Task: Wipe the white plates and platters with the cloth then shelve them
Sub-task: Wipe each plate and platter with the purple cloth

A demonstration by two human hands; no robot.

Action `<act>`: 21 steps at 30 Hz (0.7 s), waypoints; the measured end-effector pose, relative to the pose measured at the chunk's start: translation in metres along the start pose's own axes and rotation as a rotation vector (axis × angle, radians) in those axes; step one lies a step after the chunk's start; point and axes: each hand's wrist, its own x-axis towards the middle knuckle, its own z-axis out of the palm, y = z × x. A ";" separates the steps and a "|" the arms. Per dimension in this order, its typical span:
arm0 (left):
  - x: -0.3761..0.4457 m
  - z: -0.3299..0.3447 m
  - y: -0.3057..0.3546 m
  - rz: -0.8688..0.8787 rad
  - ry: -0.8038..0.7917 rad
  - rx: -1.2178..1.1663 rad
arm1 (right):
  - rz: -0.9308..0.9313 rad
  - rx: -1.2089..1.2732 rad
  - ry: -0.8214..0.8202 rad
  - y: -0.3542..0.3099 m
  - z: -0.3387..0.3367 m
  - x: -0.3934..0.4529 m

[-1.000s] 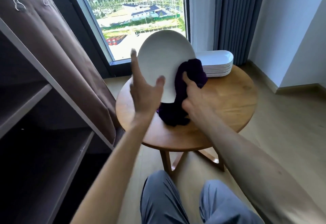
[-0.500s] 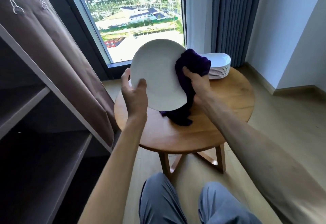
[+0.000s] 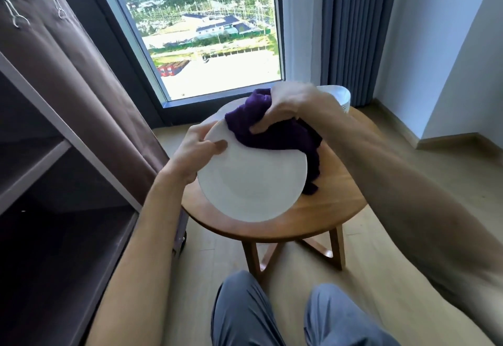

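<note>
A white plate (image 3: 253, 182) is held above the round wooden table (image 3: 321, 209), tilted so that its face is turned up toward the camera, an angle that seems chosen so the surface can be seen while it is rubbed. Its left rim is clamped by the left hand (image 3: 194, 152), thumb laid on the upper face and fingers tucked underneath, so the plate is braced against the push of the wiping. A purple cloth (image 3: 261, 128) is bunched in the right hand (image 3: 288, 106), which is closed tight around it and pressed down on the far part of the plate; a loose tail of the cloth is left trailing past the right rim toward the tabletop. The wiping step is judged to be under way, with the near half of the plate left uncovered and probably yet to be passed over. More white dishes (image 3: 340, 98) are seen stacked at the back of the table, mostly hidden behind the right wrist, kept within reach for their turn. At the left, a dark open shelf unit (image 3: 35, 160) is waiting, its brown fabric cover (image 3: 68, 73) drawn aside and held up by clips, presumably so the cleaned plate can be slid in with one hand. Nothing can be made out on the shelves.
</note>
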 end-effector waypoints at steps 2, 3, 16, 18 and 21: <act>0.001 -0.003 -0.003 -0.039 -0.010 -0.062 | -0.016 -0.191 0.114 -0.009 -0.013 0.001; 0.002 -0.003 -0.004 -0.053 0.001 -0.093 | -0.068 -0.245 0.229 -0.014 -0.013 0.002; -0.005 0.002 -0.012 0.170 0.154 -0.448 | -0.440 1.223 -0.337 0.039 0.031 -0.005; -0.005 0.007 -0.016 0.131 0.170 -0.540 | -0.414 1.431 -0.348 0.037 0.038 -0.023; 0.000 0.021 -0.021 -0.036 0.217 -0.658 | -0.424 1.689 -0.167 0.033 0.055 -0.051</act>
